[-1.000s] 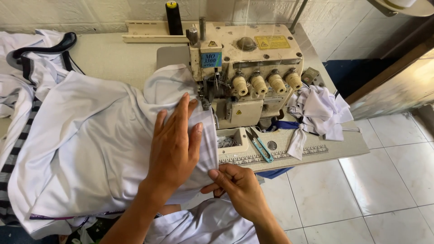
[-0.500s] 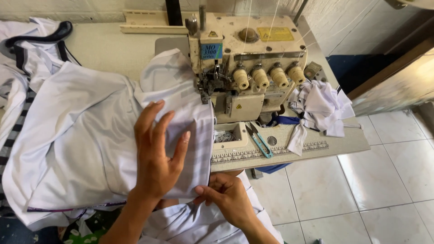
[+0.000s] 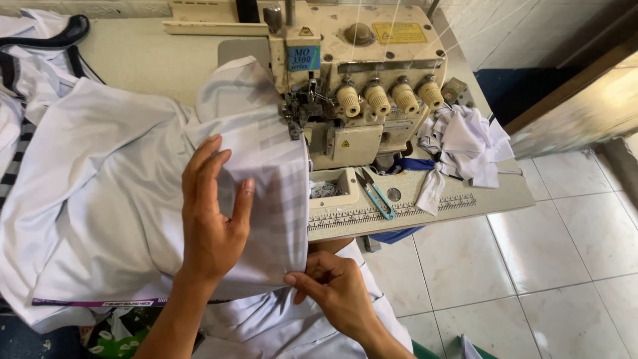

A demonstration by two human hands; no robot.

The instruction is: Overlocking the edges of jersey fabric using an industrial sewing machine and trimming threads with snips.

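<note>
White fabric (image 3: 113, 199) lies spread over the tabletop (image 3: 146, 53) from the far left edge to the sewing machine, its right-hand hem running straight from the needle area down to the near edge of the tabletop. At the far left, a striped black-and-white garment (image 3: 20, 86) sits partly under the white fabric. A thin purple strip shows along the near border of the cloth.

On the white fabric rests the left hand (image 3: 212, 219), palm down, its grip spread: fingers long and slightly fanned, pointing away from the person toward the machine, the thumb held apart on the right side. The left forearm rises from the bottom of the view at a slant.

Just right of it and nearer the person, the right hand (image 3: 335, 289) comes in from the lower right. Its grip is pressed together, thumb and forefinger pinching the near corner of the fabric's hem at the tabletop's edge, the other fingers curled under.

Further right stands the cream overlock sewing machine (image 3: 359, 80) with four round tension knobs. In front of it, teal-handled thread snips (image 3: 375, 194) lie beside a printed ruler strip. A heap of white scraps (image 3: 465, 146) sits at the right end, and the tiled floor (image 3: 531, 266) lies beyond.
</note>
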